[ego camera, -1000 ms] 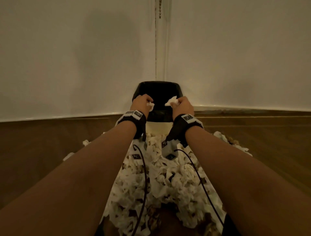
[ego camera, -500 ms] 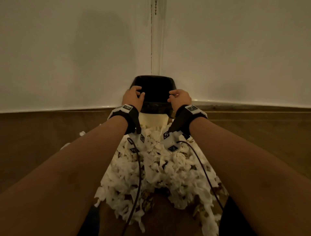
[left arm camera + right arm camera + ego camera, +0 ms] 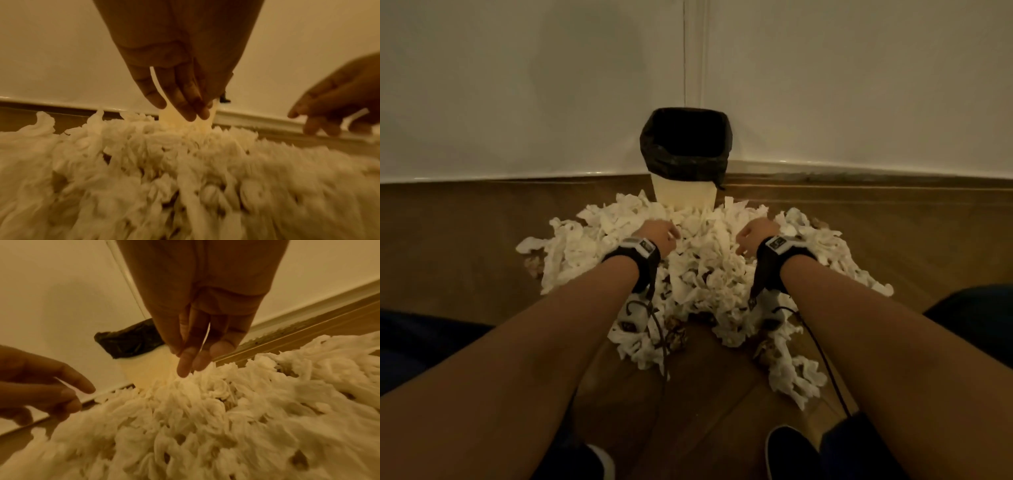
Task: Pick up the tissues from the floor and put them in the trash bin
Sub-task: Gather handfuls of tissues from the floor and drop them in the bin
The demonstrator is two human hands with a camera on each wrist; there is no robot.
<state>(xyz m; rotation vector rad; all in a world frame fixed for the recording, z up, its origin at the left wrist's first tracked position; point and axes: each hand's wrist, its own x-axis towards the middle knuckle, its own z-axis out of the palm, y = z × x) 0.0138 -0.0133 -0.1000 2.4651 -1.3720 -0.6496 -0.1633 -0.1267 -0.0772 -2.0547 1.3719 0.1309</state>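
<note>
A big heap of crumpled white tissues (image 3: 705, 270) covers the wooden floor in front of a cream trash bin (image 3: 685, 197) lined with a black bag (image 3: 686, 150), standing in the room's corner. My left hand (image 3: 662, 234) hovers over the heap's far left part, fingers straight and pointing down, holding nothing (image 3: 179, 104). My right hand (image 3: 755, 234) hovers over the heap to the right, fingers also extended down and empty (image 3: 195, 363). The tissues (image 3: 164, 178) and the tissues (image 3: 205, 418) lie just below the fingertips. The bin (image 3: 148, 369) shows behind my right fingers.
White walls meet in the corner behind the bin, with a baseboard (image 3: 859, 171) along the floor. My knees in dark trousers (image 3: 969, 308) and dark shoes (image 3: 787, 452) frame the heap. Black cables (image 3: 822, 359) hang from both wrist cameras over the tissues.
Both hands dropped their tissues at the bin's rim, then drew back and down to the heap. They are now empty above the tissues.
</note>
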